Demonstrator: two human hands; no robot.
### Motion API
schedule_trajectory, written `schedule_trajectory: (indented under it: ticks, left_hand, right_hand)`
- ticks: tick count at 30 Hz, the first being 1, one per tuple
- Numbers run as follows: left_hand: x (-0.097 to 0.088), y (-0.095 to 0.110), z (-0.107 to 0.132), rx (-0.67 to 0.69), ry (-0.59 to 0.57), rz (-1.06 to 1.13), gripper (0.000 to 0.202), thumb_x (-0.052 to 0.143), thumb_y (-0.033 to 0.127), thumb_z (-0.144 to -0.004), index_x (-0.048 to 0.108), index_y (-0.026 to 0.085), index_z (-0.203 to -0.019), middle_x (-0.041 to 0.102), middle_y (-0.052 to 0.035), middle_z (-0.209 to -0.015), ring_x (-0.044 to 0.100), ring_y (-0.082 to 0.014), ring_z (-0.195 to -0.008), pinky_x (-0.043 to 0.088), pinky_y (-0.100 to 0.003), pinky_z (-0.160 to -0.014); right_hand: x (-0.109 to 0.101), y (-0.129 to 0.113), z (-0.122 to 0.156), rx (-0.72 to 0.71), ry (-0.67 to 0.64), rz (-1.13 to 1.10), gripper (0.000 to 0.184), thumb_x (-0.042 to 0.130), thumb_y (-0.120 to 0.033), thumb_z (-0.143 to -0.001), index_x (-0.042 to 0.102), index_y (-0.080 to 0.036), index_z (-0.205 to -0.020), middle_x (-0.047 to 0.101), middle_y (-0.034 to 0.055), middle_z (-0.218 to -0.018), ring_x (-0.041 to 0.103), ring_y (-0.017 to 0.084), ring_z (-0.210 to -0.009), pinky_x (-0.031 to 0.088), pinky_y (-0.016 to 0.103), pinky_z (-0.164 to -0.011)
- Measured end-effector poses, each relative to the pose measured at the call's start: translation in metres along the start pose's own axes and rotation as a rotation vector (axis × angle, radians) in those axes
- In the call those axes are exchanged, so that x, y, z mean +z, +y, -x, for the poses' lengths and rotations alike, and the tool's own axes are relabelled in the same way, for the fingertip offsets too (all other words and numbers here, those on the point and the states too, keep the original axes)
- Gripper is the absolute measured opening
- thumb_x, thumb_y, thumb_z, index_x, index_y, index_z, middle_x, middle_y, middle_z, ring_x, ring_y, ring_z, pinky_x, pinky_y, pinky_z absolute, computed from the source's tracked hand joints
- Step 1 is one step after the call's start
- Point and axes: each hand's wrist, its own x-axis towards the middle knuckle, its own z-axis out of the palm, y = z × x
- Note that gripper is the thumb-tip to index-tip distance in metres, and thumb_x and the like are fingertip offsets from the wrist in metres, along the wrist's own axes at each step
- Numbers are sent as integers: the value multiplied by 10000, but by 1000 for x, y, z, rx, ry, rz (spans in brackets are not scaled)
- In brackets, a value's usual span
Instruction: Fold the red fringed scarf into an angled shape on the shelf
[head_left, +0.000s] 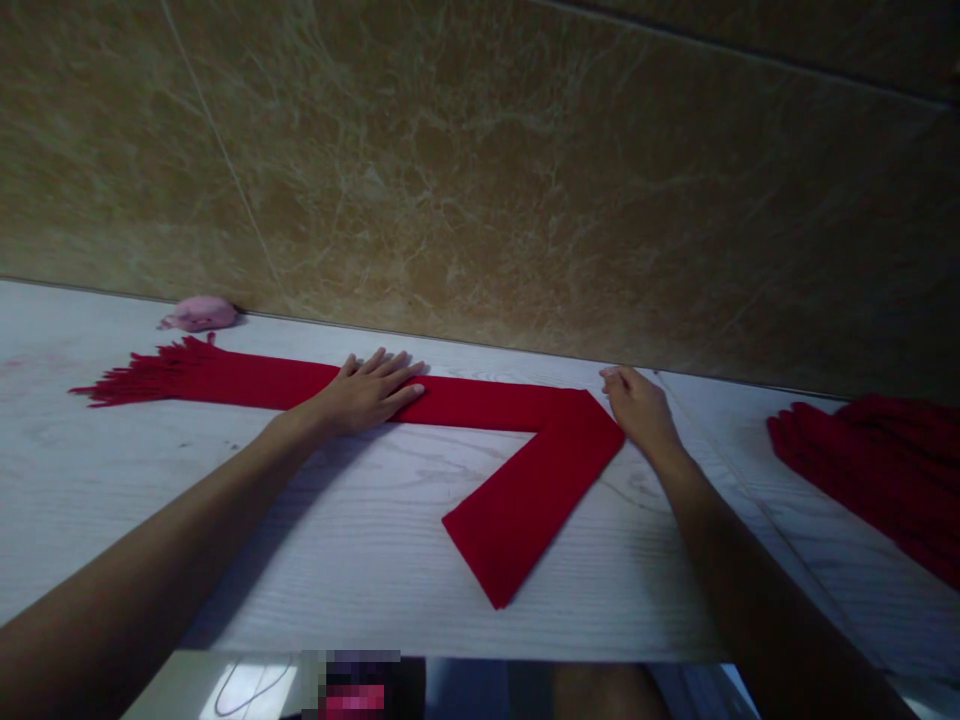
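Observation:
A long red scarf (480, 402) lies along the back of a white wood-grain table (337, 540), its fringed end at the far left. Its right part is folded back at an angle and points toward me. My left hand (371, 390) lies flat on the scarf's middle, fingers stretched out. My right hand (637, 405) rests at the fold's corner on the right, fingers curled and pressed together at the cloth's edge; whether they pinch the cloth is unclear.
A small pink object (201, 313) sits at the back left against the brown marble-patterned wall (525, 170). More red fringed cloth (885, 460) lies at the right. The table's near edge runs along the bottom of the view.

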Motion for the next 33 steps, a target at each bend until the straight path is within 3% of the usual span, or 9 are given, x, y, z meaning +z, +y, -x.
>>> schedule_trajectory:
  ticks: [3, 6, 9, 16, 25, 33]
  left_hand:
    - [-4, 4, 2, -10, 2, 23, 633, 154, 546, -1080, 205, 321, -1669, 168, -68, -1743, 84, -379, -1605, 142, -688, -1227]
    - [-7, 7, 4, -7, 1, 40, 643, 142, 559, -1076, 211, 320, -1669, 170, -62, -1743, 89, -371, -1606, 129, -681, -1234]
    - [-8, 8, 5, -20, -4, 45, 649, 144, 572, -1073, 211, 324, -1669, 162, -54, -1745, 83, -368, -1608, 114, -671, -1241]
    - [-3, 4, 1, -31, 2, 40, 639, 159, 581, -1072, 198, 351, -1666, 165, -41, -1745, 82, -363, -1609, 136, -674, -1235]
    - [2, 1, -1, 6, 18, -7, 638, 165, 552, -1077, 160, 330, -1674, 145, -43, -1749, 52, -357, -1612, 125, -660, -1242]
    - [2, 4, -1, 2, 10, 5, 655, 171, 567, -1070, 149, 322, -1677, 122, -42, -1750, 33, -350, -1612, 106, -659, -1248]
  right_hand:
    - [-1, 5, -2, 99, -64, 69, 531, 279, -464, -1060, 728, -198, -966, 765, 135, -956, 708, 285, -953, 509, 368, -817]
    - [4, 0, -1, 135, -120, 130, 509, 326, -489, -1062, 703, -209, -867, 758, 144, -957, 706, 283, -930, 484, 358, -792]
    - [10, -11, 0, 109, -154, 161, 499, 355, -520, -1059, 686, -217, -841, 754, 152, -1004, 697, 281, -957, 470, 353, -801]
    - [8, -22, 2, 111, -140, 161, 547, 302, -587, -1048, 687, -224, -911, 750, 147, -905, 690, 296, -863, 428, 344, -676]
    - [-2, -8, -4, 77, -196, 16, 628, 274, -574, -1056, 566, -226, -622, 661, 89, -671, 638, 237, -701, 422, 317, -618]
    - [2, 8, -10, 96, -200, 22, 587, 395, -553, -1029, 568, -232, -570, 643, 74, -610, 650, 240, -681, 414, 306, -592]
